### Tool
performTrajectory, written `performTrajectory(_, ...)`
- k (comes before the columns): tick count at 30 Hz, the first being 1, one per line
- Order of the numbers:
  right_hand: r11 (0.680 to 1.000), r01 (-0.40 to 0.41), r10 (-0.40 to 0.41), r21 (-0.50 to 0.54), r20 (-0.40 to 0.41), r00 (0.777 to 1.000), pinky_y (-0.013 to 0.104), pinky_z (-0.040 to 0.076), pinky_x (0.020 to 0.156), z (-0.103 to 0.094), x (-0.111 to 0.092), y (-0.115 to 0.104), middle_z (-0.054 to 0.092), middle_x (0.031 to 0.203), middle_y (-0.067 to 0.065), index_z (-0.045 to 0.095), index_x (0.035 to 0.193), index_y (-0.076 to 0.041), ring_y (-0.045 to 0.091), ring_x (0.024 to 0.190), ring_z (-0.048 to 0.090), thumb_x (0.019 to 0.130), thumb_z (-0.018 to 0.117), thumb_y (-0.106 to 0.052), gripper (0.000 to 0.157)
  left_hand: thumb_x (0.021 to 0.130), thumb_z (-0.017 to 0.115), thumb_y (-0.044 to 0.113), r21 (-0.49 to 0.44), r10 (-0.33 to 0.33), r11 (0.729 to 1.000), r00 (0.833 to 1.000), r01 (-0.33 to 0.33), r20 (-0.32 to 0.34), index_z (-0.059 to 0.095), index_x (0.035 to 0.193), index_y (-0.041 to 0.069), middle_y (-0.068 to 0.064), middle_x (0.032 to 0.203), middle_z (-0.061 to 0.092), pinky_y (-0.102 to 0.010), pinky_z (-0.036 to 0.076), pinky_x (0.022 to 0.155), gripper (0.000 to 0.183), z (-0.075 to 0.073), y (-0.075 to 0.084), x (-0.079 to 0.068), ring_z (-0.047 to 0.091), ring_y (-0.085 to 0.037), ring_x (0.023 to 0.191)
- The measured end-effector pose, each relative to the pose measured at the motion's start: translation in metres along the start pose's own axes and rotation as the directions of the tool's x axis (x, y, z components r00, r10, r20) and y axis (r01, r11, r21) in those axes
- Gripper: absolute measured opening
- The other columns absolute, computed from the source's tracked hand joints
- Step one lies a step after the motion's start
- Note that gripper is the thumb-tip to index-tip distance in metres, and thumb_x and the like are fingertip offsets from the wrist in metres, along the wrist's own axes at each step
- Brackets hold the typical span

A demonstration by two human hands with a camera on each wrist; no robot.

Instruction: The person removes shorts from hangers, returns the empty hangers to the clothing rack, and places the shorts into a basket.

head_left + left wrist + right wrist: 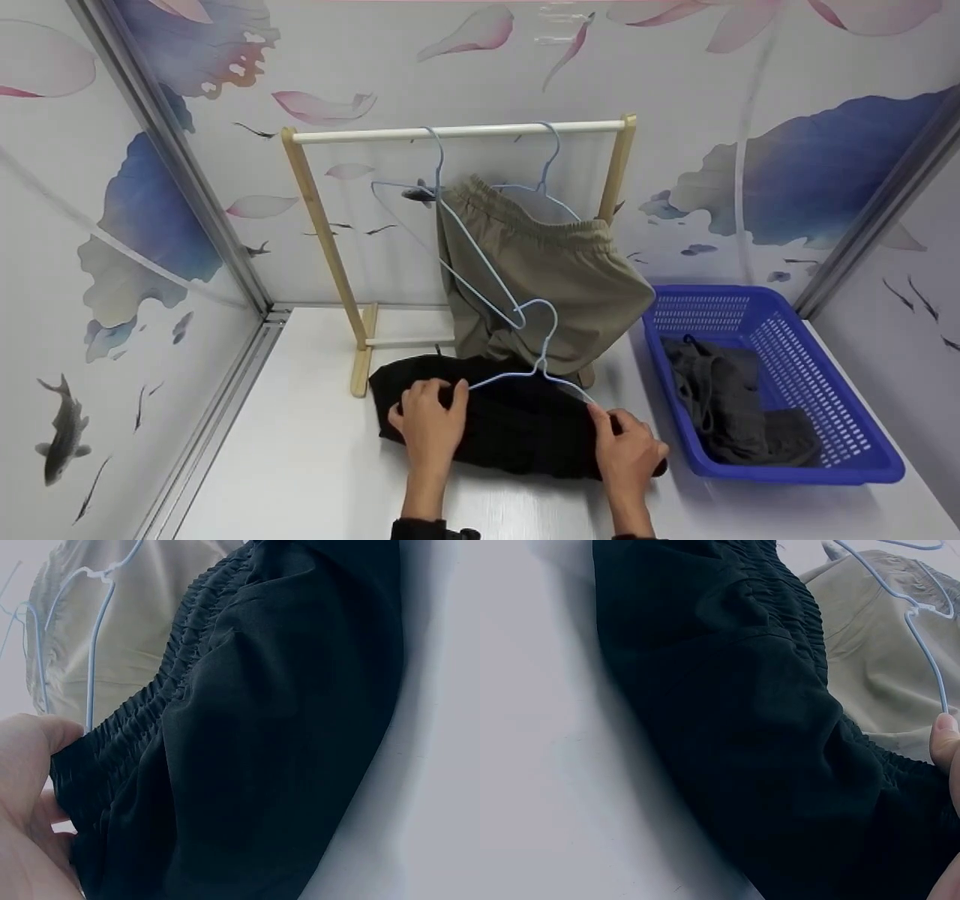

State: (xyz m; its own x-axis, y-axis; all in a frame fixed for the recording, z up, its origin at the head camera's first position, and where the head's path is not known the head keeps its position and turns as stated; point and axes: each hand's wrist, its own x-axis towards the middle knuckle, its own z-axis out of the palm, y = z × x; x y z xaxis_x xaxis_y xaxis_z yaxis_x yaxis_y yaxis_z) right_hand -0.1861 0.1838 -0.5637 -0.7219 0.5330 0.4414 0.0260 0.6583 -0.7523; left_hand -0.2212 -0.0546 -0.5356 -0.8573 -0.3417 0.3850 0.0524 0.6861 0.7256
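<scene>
Black shorts (525,435) with a gathered elastic waistband (142,716) are held up in front of the rack by both hands. A light blue wire hanger (541,366) stands out of the waist opening, its hook up and its lower part hidden inside the shorts. My left hand (431,424) pinches the waistband at the left end, thumb by the hanger's shoulder. At the other end my right hand (628,450) grips the waistband, and in the right wrist view its thumb (945,739) lies against the hanger wire.
Behind stands a wooden rack with a white rail (465,131). Khaki shorts (540,277) hang there on a blue hanger, beside an empty blue hanger (480,255). To the right, a blue plastic basket (862,420) holds dark grey clothing (727,405) on the white table (300,465).
</scene>
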Motion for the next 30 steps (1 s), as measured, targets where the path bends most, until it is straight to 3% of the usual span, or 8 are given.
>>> performTrajectory(10, 1.000, 0.007, -0.007, -0.005, -0.022, 1.000, 0.056, 0.034, 0.077, 0.000, -0.002, 0.003, 0.074, 0.077, 0.018, 0.075, 0.077, -0.003, 0.044, 0.076, 0.066, 0.086, 0.082, -0.021, 0.021, 0.090, 0.078, 0.032, -0.003, -0.019, 1.000, 1.000, 0.019, -0.017, 0.073, 0.091, 0.003, -0.021, 0.113, 0.063, -0.059, 0.044, 0.097, 0.030, -0.002, -0.005, 0.001, 0.057, -0.040, 0.107)
performTrajectory(20, 0.999, -0.026, 0.027, -0.031, 0.030, 0.999, 0.057, 0.037, 0.079, -0.001, -0.002, 0.006, 0.075, 0.078, 0.016, 0.075, 0.075, -0.007, 0.044, 0.078, 0.070, 0.089, 0.081, -0.026, 0.024, 0.091, 0.076, 0.027, 0.022, -0.062, 0.998, 0.997, 0.061, 0.044, 0.074, 0.094, 0.005, -0.018, 0.112, 0.067, -0.058, 0.048, 0.090, 0.022, -0.008, -0.005, 0.004, 0.060, -0.039, 0.105)
performTrajectory(26, 0.999, 0.003, -0.002, -0.037, 0.031, 1.000, 0.060, 0.040, 0.080, -0.002, -0.002, 0.006, 0.075, 0.076, 0.015, 0.076, 0.075, -0.007, 0.042, 0.075, 0.071, 0.089, 0.082, -0.026, 0.024, 0.096, 0.069, 0.026, 0.032, -0.075, 0.997, 0.995, 0.073, 0.064, 0.075, 0.097, 0.003, -0.019, 0.112, 0.069, -0.058, 0.049, 0.087, 0.024, -0.012, -0.004, 0.008, 0.062, -0.040, 0.102)
performTrajectory(30, 0.999, 0.017, -0.017, -0.033, 0.016, 1.000, 0.060, 0.041, 0.079, -0.001, -0.002, 0.006, 0.075, 0.075, 0.014, 0.076, 0.074, -0.008, 0.042, 0.074, 0.070, 0.088, 0.082, -0.026, 0.023, 0.094, 0.073, 0.025, 0.046, -0.068, 0.997, 0.995, 0.065, 0.067, 0.075, 0.097, 0.004, -0.019, 0.111, 0.067, -0.058, 0.049, 0.086, 0.021, -0.015, -0.003, 0.008, 0.061, -0.040, 0.101)
